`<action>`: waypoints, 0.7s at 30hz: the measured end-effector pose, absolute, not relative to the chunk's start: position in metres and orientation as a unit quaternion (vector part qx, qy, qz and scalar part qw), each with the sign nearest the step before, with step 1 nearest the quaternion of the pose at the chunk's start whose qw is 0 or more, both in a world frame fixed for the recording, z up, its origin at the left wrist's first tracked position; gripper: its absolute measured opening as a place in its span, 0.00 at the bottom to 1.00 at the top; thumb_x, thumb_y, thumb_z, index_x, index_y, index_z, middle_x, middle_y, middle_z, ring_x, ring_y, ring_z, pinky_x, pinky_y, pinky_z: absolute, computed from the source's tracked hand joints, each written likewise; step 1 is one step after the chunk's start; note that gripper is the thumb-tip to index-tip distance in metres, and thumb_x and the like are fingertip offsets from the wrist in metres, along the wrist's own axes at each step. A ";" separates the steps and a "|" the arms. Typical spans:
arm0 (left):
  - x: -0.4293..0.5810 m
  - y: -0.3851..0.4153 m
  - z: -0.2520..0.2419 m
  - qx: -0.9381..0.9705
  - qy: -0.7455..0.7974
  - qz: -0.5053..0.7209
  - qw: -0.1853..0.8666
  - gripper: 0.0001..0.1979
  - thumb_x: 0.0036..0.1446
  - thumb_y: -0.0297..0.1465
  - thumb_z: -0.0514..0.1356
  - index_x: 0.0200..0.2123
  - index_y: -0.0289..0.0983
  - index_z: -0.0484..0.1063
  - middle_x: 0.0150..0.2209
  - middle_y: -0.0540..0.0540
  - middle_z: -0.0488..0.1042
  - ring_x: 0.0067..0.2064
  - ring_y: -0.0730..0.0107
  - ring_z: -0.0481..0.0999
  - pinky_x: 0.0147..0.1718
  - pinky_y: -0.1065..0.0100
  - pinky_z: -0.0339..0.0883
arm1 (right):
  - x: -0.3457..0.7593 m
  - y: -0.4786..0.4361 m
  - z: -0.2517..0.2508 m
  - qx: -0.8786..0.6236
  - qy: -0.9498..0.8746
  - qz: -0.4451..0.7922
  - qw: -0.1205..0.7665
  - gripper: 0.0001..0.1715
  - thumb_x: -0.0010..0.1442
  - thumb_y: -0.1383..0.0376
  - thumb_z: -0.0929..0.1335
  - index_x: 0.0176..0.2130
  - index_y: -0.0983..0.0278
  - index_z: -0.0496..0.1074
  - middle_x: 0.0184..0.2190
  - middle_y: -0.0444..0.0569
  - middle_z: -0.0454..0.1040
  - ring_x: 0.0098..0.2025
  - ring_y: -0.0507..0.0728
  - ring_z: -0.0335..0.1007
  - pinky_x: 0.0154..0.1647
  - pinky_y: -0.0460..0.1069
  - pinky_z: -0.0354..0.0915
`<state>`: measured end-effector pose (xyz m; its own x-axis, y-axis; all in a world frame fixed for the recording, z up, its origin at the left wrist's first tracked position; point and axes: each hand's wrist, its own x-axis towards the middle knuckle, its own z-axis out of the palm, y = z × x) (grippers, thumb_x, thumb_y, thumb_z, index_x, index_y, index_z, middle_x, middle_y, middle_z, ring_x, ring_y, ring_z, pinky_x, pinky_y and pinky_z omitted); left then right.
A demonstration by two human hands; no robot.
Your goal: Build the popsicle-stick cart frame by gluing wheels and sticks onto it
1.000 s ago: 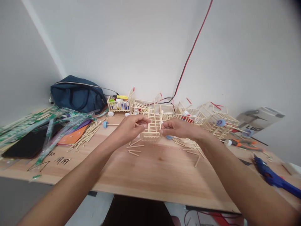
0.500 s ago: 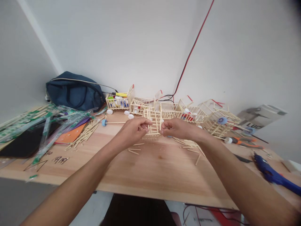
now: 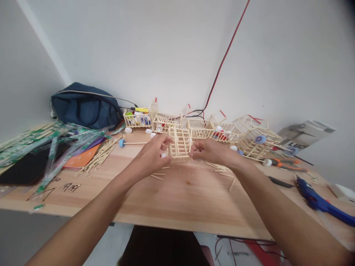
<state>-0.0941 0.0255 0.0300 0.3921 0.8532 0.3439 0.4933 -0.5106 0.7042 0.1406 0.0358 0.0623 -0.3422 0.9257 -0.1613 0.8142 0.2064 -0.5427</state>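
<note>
My left hand point(image 3: 151, 155) and my right hand point(image 3: 209, 150) are both closed on a small pale wooden stick frame point(image 3: 179, 142), a ladder-like lattice held upright just above the wooden table point(image 3: 177, 199). The left fingers pinch its left edge, the right fingers its right edge. Loose short sticks point(image 3: 158, 175) lie on the table under the left hand. More stick pieces point(image 3: 219, 168) lie below the right hand.
Several stick-built cages point(image 3: 249, 138) stand along the wall. A dark blue bag point(image 3: 84, 109) sits at the back left beside packets point(image 3: 41, 147) and a stick pile point(image 3: 100, 157). Orange pliers point(image 3: 285, 164) and a blue glue gun point(image 3: 321, 203) lie at the right.
Both hands have stayed on the stick frame and turned it slightly; the left fingers now sit lower on its left edge. The view has tilted up a little.
</note>
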 end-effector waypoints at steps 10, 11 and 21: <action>-0.096 0.023 0.027 0.844 0.383 0.322 0.193 0.21 0.49 0.19 0.56 0.46 0.39 0.66 0.41 0.47 0.72 0.41 0.67 0.73 0.33 0.69 0.66 | 0.146 0.033 0.053 -0.572 -0.767 0.263 0.124 0.09 0.54 0.59 0.68 0.30 0.63 0.72 0.24 0.42 0.71 0.27 0.50 0.63 0.27 0.46 0.55; -0.096 0.023 0.027 0.845 0.382 0.321 0.191 0.22 0.49 0.19 0.56 0.47 0.40 0.66 0.41 0.47 0.73 0.41 0.67 0.73 0.34 0.69 0.66 | 0.146 0.032 0.052 -0.578 -0.766 0.250 0.128 0.09 0.54 0.59 0.68 0.31 0.62 0.71 0.25 0.42 0.71 0.27 0.50 0.64 0.27 0.46 0.55; -0.096 0.024 0.023 0.856 0.369 0.311 0.184 0.32 0.49 0.18 0.56 0.59 0.40 0.67 0.40 0.48 0.74 0.38 0.69 0.72 0.39 0.67 0.68 | 0.131 0.012 0.060 -0.599 -0.782 0.105 0.140 0.06 0.59 0.62 0.69 0.36 0.62 0.69 0.33 0.46 0.77 0.34 0.54 0.71 0.34 0.47 0.57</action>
